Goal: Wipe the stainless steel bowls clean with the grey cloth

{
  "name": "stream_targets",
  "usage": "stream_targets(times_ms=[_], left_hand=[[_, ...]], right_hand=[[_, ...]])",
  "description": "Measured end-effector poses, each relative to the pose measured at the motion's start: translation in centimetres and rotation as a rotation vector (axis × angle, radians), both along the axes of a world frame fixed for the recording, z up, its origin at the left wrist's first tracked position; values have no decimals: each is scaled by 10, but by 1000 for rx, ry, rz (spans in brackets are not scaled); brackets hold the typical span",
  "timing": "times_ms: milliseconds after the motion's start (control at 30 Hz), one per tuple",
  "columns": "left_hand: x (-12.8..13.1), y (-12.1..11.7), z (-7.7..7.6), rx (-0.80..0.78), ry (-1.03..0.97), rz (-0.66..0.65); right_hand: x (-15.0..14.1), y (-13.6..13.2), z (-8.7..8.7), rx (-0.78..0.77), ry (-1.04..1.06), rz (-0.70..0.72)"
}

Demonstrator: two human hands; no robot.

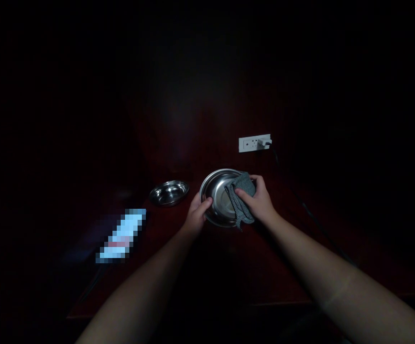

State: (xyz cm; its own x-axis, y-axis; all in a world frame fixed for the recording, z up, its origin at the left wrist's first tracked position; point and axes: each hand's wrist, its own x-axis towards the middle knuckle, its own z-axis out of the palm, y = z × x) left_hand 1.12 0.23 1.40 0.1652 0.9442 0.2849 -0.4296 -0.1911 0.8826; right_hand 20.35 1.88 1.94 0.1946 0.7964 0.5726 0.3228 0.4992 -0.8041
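A shiny metal bowl is held up over the dark red table, tilted so that its inside faces me. My left hand grips its left rim, thumb on the inner side and fingers hidden behind. On the right side, my right hand is closed around a grey woven cloth, which it presses over the bowl's right rim. A loose end of the cloth hangs down below the rim. The right thumb lies on the cloth inside the bowl.
A second metal bowl stands on the table to the left. Nearer me is a bright, pixelated screen. On the wall behind, a white socket holds a plug whose dark cable runs down to the right. The surroundings are very dark.
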Motion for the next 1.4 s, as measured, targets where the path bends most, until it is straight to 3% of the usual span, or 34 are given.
stream_targets(times_ms=[433,600,800,867,1067,1400], left_hand=[[-4,3,1,42,101,91],[0,4,-5,0,-38,123],[2,2,0,-106,-281,7],[2,-1,1,-132,-257,-42],[5,-9,-7,-118,58,-130],[5,-4,-3,-18,1,-59]], right_hand=[[-4,-2,0,-40,-46,12],[-3,3,-2,-77,-2,10],[-1,12,-7,-129,134,-79],[-1,13,-7,-135,174,-112],[0,11,-5,-162,213,-151],[-3,6,-5,-195,138,-25]])
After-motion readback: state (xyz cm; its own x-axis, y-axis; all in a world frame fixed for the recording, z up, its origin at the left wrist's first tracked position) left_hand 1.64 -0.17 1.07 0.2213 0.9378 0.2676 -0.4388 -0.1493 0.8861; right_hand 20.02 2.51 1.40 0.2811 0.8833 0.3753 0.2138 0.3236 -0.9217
